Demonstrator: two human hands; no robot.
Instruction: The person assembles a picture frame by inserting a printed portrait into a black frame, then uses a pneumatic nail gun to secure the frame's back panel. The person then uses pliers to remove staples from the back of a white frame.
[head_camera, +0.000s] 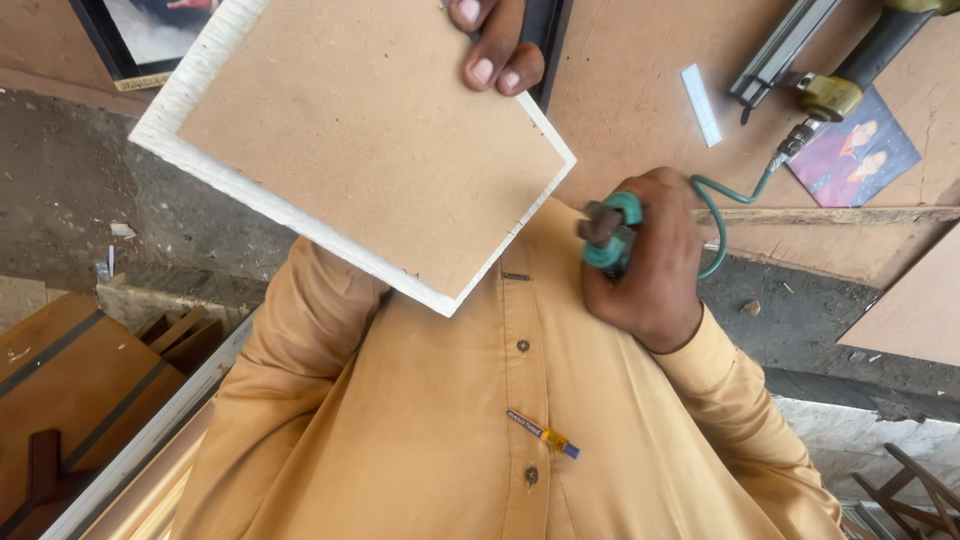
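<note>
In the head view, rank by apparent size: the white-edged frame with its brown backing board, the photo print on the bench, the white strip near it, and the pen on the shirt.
1. Frame, held close to the camera, so it looks enlarged.
2. Photo print.
3. White strip and pen: similar in length, too close to rank.

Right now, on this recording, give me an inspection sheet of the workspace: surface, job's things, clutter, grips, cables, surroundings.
Surface: brown board worktop, bare in places.
Job's things: white picture frame, brown backing board facing the camera, tilted; teal-handled tool.
Clutter: small white strip; printed photo; metal rail; a pen clipped to the yellow shirt.
Grips: left hand grips the frame's top edge; right hand is closed around the teal-handled tool.
Cables: coiled teal hose runs from the tool to a brass fitting.
Surroundings: dark ground; wooden pieces at one side.
</note>
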